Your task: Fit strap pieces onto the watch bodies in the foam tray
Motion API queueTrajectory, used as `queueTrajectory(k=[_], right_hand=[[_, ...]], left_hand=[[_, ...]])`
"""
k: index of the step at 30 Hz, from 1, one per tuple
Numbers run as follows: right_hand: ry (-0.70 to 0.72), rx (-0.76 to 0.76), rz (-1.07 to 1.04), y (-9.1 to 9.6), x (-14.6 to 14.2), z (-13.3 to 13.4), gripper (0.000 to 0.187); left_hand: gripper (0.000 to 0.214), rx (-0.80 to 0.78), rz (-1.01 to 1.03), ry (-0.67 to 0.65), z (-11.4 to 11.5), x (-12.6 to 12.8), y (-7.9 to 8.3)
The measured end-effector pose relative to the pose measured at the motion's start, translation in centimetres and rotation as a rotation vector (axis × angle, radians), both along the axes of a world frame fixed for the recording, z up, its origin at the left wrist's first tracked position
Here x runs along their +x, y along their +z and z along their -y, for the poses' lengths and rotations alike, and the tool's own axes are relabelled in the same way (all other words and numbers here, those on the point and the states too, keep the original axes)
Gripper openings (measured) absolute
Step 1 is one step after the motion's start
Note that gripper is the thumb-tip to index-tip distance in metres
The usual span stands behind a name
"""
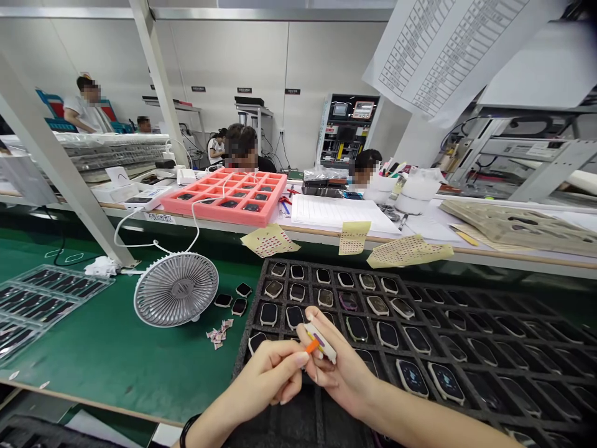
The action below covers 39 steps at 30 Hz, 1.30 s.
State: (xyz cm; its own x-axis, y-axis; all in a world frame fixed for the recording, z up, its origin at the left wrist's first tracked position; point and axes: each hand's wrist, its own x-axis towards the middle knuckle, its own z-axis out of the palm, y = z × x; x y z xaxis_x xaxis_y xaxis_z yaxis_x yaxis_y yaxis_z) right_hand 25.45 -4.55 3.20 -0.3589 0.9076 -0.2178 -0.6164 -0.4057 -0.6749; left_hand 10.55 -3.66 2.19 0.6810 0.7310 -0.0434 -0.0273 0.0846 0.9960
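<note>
My right hand is closed around a smartwatch case, pale-edged and tilted, with its inner side facing left. In the fingertips of my left hand is a small orange strip, pinched between thumb and forefinger. The strip's far end touches or overlaps the case; I cannot tell whether it is attached. Both hands are above a dark foam tray, whose compartments hold many watches, such as a watch beyond my right hand. Two watches near my right forearm, including a lit watch, show glowing screens.
On the green mat, a white fan stands left of the tray, near loose watches and a pile of small paper pieces. Clear plastic trays lie far left. A pink foam tray sits on the shelf. Several people work beyond.
</note>
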Motion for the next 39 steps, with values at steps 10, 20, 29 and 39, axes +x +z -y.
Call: queueTrajectory(k=[10,20,29,39], right_hand=[[-0.149,0.079,0.216,-0.7,0.3,0.5,0.028],[-0.250,0.478,0.853,-2.3,4.5,0.7,0.027],[0.003,0.722,1.417,-5.4,7.1,1.6,0.019],[-0.104,0.668,1.925,-5.1,12.3,2.2,0.034]], left_hand=[[0.043,0.077,-0.045,0.122,-0.2,0.6,0.5],[0.048,0.147,-0.209,0.345,-1.2,-3.2,0.1],[0.044,0.388,-0.717,0.733,-3.7,-10.2,-4.6],[0.031,0.288,-1.163,0.538,-5.3,-12.0,-9.8]])
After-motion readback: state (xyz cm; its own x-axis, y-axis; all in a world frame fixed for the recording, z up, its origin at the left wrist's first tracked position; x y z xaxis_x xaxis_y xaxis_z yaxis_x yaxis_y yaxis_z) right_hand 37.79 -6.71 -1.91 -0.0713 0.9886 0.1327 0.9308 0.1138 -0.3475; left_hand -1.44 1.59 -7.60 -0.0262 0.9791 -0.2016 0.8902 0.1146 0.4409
